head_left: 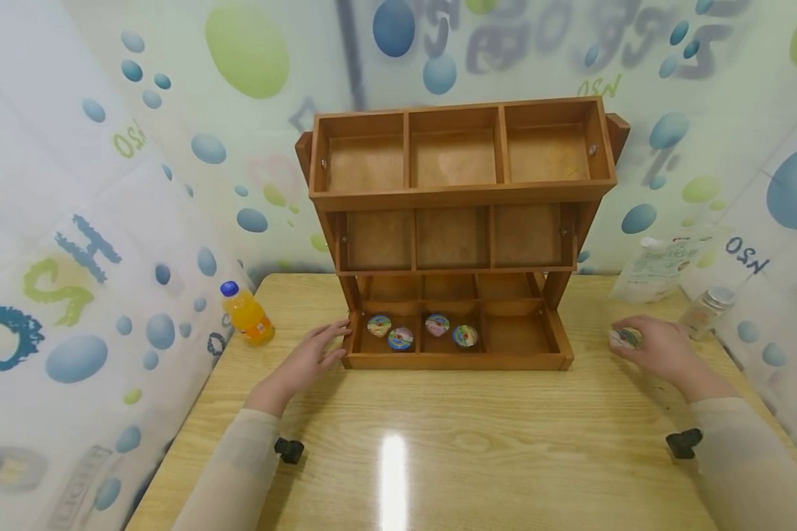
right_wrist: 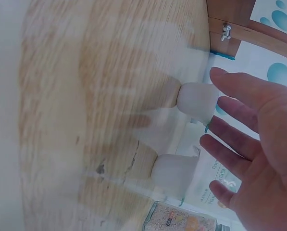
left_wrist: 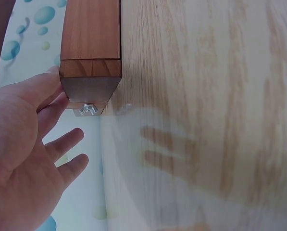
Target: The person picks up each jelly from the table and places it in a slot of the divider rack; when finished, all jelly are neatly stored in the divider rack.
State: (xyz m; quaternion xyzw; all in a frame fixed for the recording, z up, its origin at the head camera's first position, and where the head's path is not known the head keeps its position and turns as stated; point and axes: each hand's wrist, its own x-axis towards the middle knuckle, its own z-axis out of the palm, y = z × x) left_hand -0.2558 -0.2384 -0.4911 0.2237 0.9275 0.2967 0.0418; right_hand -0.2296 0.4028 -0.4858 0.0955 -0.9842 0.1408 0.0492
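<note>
My left hand (head_left: pixel 303 359) rests its fingertips against the left end of a tiered wooden rack (head_left: pixel 458 361), its other fingers spread apart in the left wrist view. On the right, my right hand (head_left: pixel 660 350) is around a small jelly cup (head_left: pixel 626 338) with a printed lid. The right wrist view shows this white cup (right_wrist: pixel 197 101) standing on the table, thumb and fingers loosely bent at its rim. A second white cup (right_wrist: pixel 174 173) stands beside it. In the rack's bottom tier, two lidded cups (head_left: pixel 401 339) lie in the left compartment and two cups (head_left: pixel 465 336) in the middle one.
An orange drink bottle (head_left: pixel 249 316) stands at the table's left. At the right back are a white pouch (head_left: pixel 657 273) and a glass jar (head_left: pixel 709 310) with a metal lid, close to my right hand. Patterned sheets (head_left: pixel 272 147) enclose the wooden table (head_left: pixel 478 435).
</note>
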